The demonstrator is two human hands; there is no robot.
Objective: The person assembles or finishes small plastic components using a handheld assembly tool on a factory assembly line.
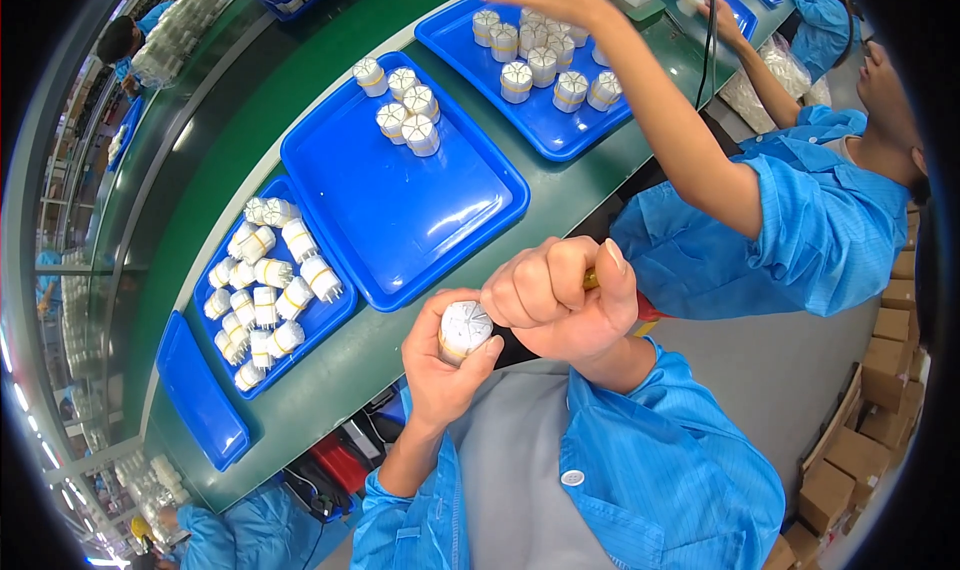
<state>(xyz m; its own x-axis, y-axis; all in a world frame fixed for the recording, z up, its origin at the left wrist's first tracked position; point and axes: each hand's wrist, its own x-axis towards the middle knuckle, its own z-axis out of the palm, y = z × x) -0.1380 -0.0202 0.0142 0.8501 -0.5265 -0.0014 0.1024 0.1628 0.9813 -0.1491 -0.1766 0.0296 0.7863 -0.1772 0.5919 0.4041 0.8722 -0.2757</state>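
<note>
In front of my chest, my left hand (437,378) is closed round a white cylindrical part (465,330), its segmented top tilted up and a yellow band round its side. Pressed up against that part is my right hand (565,295), curled into a fist. A bit of a yellow handle (592,278) shows between its thumb and forefinger; the rest of that thing is hidden in the fist. Beyond my hands lies a blue tray (400,230) with several similar white parts (420,135) standing at its far end.
Left of it, a smaller blue tray (335,320) holds many white parts lying with pins showing. An upturned-looking blue tray (200,395) lies nearer. At right a co-worker's arm (670,120) reaches over another blue tray (560,150) on the green bench (380,355). Cardboard boxes (860,450) are stacked at far right.
</note>
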